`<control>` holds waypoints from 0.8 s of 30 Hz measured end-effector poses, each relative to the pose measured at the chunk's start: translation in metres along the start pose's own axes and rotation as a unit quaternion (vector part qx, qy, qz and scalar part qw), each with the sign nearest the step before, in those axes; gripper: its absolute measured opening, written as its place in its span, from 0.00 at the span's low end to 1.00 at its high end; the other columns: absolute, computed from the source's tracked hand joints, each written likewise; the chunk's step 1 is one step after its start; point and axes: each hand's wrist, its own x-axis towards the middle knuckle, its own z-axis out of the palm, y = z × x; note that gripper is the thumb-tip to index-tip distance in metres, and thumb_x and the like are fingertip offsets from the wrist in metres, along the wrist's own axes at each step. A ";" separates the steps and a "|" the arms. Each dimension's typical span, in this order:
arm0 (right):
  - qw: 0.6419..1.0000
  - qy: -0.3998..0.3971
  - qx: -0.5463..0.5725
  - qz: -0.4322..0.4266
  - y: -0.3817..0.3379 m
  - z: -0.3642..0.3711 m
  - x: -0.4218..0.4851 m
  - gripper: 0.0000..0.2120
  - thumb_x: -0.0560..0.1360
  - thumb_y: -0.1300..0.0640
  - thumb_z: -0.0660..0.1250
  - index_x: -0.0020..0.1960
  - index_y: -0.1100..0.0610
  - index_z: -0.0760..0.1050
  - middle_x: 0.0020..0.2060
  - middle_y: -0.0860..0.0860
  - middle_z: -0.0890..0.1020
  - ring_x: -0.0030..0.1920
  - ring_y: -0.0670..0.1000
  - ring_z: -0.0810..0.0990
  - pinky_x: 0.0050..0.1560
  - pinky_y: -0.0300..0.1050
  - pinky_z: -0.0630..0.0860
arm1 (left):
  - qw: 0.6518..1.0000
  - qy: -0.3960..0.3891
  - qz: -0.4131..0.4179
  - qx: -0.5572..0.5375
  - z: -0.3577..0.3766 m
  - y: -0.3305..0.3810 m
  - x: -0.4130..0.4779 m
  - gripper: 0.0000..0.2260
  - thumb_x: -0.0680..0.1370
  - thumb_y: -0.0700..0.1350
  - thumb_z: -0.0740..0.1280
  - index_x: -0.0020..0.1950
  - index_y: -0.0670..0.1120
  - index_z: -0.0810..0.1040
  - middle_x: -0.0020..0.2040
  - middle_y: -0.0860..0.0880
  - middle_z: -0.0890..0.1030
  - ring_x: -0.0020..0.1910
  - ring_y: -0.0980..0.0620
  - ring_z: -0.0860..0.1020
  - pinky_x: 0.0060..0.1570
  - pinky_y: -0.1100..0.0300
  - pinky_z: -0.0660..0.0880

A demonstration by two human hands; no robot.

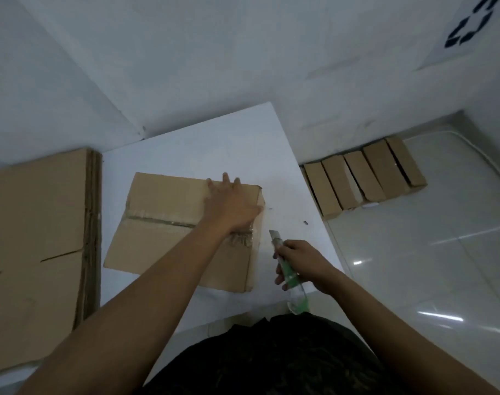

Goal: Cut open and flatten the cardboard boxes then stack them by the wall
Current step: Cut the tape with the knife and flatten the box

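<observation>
Taped cardboard box [169, 223] on white table [231, 138], centre. Left hand [231, 206] open, flat on box's right top edge. Right hand [303, 262] closed round green utility knife [286, 266], blade out, just beside box. Flattened stack [35, 223] left. Risk: blade slips off tape seam [157, 220] toward pinning hand; box skids if pressure eases

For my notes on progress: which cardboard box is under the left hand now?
The taped box on the white table, under the left hand; the flattened stack and floor boxes lie untouched.
</observation>
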 end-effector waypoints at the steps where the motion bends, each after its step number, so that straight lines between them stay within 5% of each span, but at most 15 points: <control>1: 1.000 0.000 0.009 -0.002 0.000 0.002 0.001 0.15 0.83 0.53 0.60 0.53 0.66 0.76 0.38 0.62 0.81 0.37 0.61 0.85 0.39 0.55 0.84 | 1.000 -0.015 -0.015 0.011 0.000 0.002 0.003 0.47 0.74 0.68 0.65 0.82 0.47 0.45 0.82 0.44 0.42 0.78 0.30 0.40 0.72 0.35 0.58; 7: 1.000 -0.020 0.013 -0.015 -0.007 0.011 0.014 0.14 0.84 0.52 0.59 0.54 0.63 0.76 0.39 0.60 0.82 0.36 0.57 0.85 0.38 0.52 0.84 | 0.999 -0.018 -0.021 0.029 0.003 -0.003 0.005 0.45 0.75 0.62 0.66 0.82 0.51 0.44 0.82 0.47 0.43 0.78 0.30 0.42 0.72 0.38 0.60; 15: 0.999 -0.026 -0.023 -0.039 -0.006 0.016 0.024 0.14 0.83 0.52 0.59 0.52 0.62 0.76 0.39 0.59 0.83 0.35 0.57 0.85 0.39 0.55 0.84 | 0.995 -0.009 0.019 0.096 -0.004 -0.006 0.008 0.40 0.76 0.63 0.61 0.82 0.46 0.50 0.81 0.39 0.52 0.78 0.38 0.57 0.76 0.40 0.56; 24: 0.991 -0.012 -0.110 -0.069 -0.021 0.012 0.037 0.13 0.83 0.49 0.60 0.52 0.60 0.76 0.39 0.58 0.83 0.29 0.53 0.82 0.30 0.44 0.81 | 0.990 0.009 0.028 0.138 -0.014 -0.001 0.009 0.38 0.73 0.64 0.63 0.77 0.45 0.63 0.68 0.40 0.72 0.65 0.40 0.73 0.57 0.50 0.71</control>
